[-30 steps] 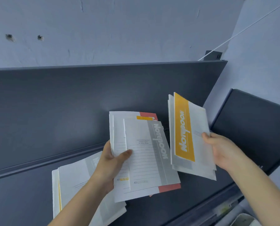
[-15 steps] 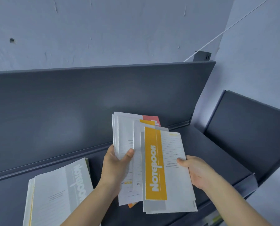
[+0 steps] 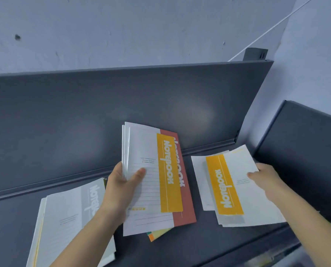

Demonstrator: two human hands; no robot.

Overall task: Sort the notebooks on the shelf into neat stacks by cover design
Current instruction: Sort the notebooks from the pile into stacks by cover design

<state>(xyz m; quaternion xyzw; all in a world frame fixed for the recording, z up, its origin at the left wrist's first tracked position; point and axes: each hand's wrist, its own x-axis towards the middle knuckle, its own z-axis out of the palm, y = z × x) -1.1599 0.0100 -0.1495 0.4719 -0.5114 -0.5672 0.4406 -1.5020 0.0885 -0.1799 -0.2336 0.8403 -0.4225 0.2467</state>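
My left hand (image 3: 120, 189) grips a fanned bundle of notebooks (image 3: 151, 180) above the dark shelf (image 3: 189, 245); a yellow-band cover lies on top, with a red-band cover (image 3: 183, 199) behind it. My right hand (image 3: 266, 180) holds the right edge of a small stack of yellow-band notebooks (image 3: 230, 187) low over the right end of the shelf. A stack of grey-band notebooks (image 3: 74, 214) lies on the shelf at the left, partly under my left forearm.
The shelf has a tall dark back panel (image 3: 122, 105) and a raised front lip (image 3: 257, 253). A second dark shelf panel (image 3: 305, 151) stands at the right. A pale wall (image 3: 141, 29) rises behind.
My right hand has carried the yellow-band stack from in front of the left bundle out to the right. The left bundle now shows a yellow-band cover on top instead of a grey one.
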